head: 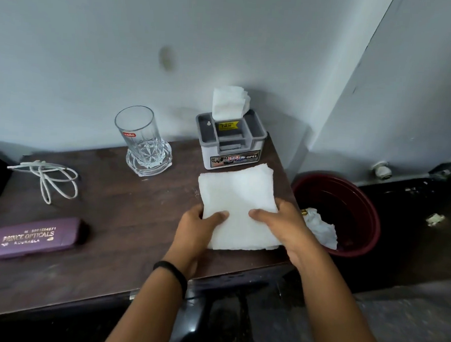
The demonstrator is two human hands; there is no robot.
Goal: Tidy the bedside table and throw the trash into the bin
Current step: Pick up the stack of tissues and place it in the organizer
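Both hands are on the folded white cloth: left hand pinches its near-left edge, thumb on top; right hand grips the near-right edge, thumb on top, fingers hidden beyond it. Cloth lies flat at the right end of the bedside table, just in front of the tissue box, which sits at 12 o'clock from it.

Bin is on the floor at 3 o'clock, beside the table edge, with crumpled paper already inside. So trash looks mostly done; the step looks like squaring up the cloth.

Next, probably: let go of the cloth, then deal with the loose white cable at 9 o'clock, which needs coiling. Glasses case at 8 o'clock sits skewed. Glass on its coaster at 11 o'clock is breakable, so reach around it.
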